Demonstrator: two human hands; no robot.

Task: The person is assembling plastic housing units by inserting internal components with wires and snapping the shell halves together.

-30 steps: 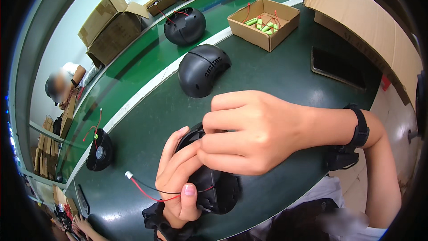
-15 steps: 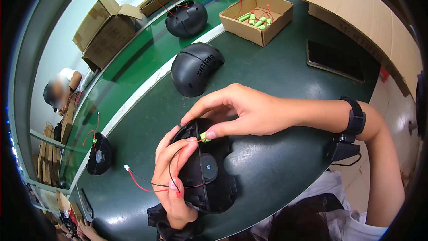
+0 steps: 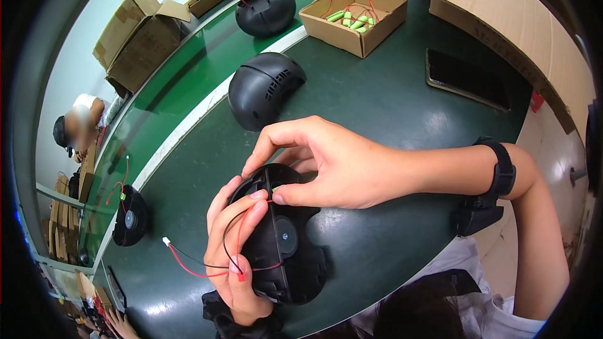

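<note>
Black round housing (image 3: 282,245) sits low in the frame's centre, cradled by the left hand (image 3: 235,257), whose fingers clasp its rim and pin the red and black wires (image 3: 207,267). Right hand (image 3: 326,163) pinches a small green battery (image 3: 275,188) into the upper edge. Seating looks underway; next likely calls for tucking wires without snagging.

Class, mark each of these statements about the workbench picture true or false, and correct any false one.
1. The left hand cradles a black round housing. True.
2. The right hand rests flat on the table, away from the housing. False: its fingertips press on the housing's top.
3. The cardboard box holds green cells with red wires. True.
4. A second black housing sits inside that box. False: it stands on the dark green table.
</note>
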